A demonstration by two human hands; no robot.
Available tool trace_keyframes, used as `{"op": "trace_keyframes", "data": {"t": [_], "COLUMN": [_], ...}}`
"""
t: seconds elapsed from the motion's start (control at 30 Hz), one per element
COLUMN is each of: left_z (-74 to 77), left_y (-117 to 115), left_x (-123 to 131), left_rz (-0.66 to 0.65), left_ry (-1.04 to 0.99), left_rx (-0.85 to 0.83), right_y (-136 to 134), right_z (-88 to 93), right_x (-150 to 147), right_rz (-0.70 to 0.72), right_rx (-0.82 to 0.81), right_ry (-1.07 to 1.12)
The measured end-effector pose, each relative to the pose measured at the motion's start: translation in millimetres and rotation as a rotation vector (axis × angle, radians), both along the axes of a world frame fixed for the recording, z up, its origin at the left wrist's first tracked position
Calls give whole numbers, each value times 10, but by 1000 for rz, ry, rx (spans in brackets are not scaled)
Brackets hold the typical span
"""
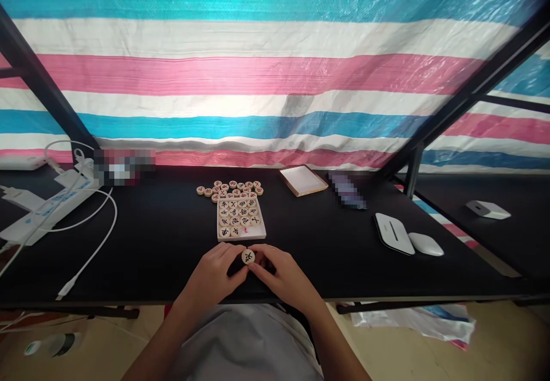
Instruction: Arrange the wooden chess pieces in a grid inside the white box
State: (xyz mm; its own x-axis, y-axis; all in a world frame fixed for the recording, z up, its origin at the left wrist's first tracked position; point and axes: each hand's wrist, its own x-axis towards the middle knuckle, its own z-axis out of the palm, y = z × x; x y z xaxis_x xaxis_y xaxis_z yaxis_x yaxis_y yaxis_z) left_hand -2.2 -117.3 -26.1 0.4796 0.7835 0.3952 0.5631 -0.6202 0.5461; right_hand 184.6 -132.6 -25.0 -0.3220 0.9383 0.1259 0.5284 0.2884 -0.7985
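Note:
Between the fingertips of my left hand and my right hand is one round xiangqi piece, its black character facing up. Both hands pinch it, one from each side, close to the table's front edge. Just beyond them lies a white box tray holding rows of pieces with black characters. Its front row has two pieces at the left, and red marks show on the bare floor to their right. Behind the tray, several pieces with red characters are spread loosely on the black table.
A shallow box lid lies at the back, beside a blurred phone-like object. To the right are a white flat device and a white mouse. At left are a power strip and a white cable.

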Motion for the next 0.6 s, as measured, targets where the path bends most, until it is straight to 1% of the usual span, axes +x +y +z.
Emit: {"op": "trace_keyframes", "data": {"t": [0.17,0.33,0.47,0.6], "left_z": [3,-26,-17,45], "left_y": [-4,2,-8,-34], "left_x": [-3,-7,-11,-8], "left_rz": [-14,-16,-48,-115], "left_ry": [-27,-36,-30,-21], "left_rx": [41,67,17,-35], "right_y": [0,-2,4,10], "right_z": [-8,5,-6,-30], "right_x": [5,2,-1,-2], "right_rz": [-1,16,7,-9], "right_rx": [7,34,16,-10], "right_ry": [-2,2,3,15]}}
